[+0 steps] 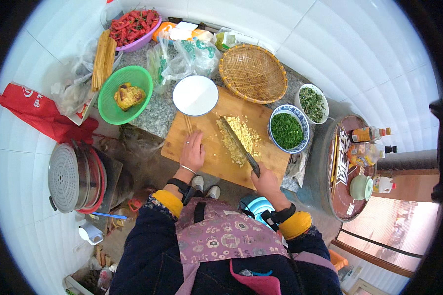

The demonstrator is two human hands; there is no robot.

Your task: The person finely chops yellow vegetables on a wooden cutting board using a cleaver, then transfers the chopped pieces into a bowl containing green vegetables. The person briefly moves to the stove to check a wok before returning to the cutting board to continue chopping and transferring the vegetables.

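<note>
My right hand (pixel 267 182) is closed round the dark handle of a kitchen knife (pixel 237 141). The blade lies across a heap of finely chopped pale yellow food (pixel 248 133) on a wooden cutting board (pixel 174 143). On the board's left side rests my left hand (pixel 193 152), fingers stretched out and nothing visibly gripped. Just beyond its fingertips are wooden chopsticks (pixel 188 123); whether the fingers touch them I cannot tell. A white bowl (pixel 195 95) stands at the board's far left. At the right edge sits a blue-and-white bowl of chopped greens (pixel 287 131).
Behind the board lies a woven bamboo basket (pixel 253 73), with a second bowl of chopped greens (pixel 312 104) to its right. A green colander (pixel 125 95) stands left, near a purple basin of red peppers (pixel 135 29). Bottles (pixel 366 155) occupy a round lid at right; a steamer pot (pixel 76 178) stands lower left.
</note>
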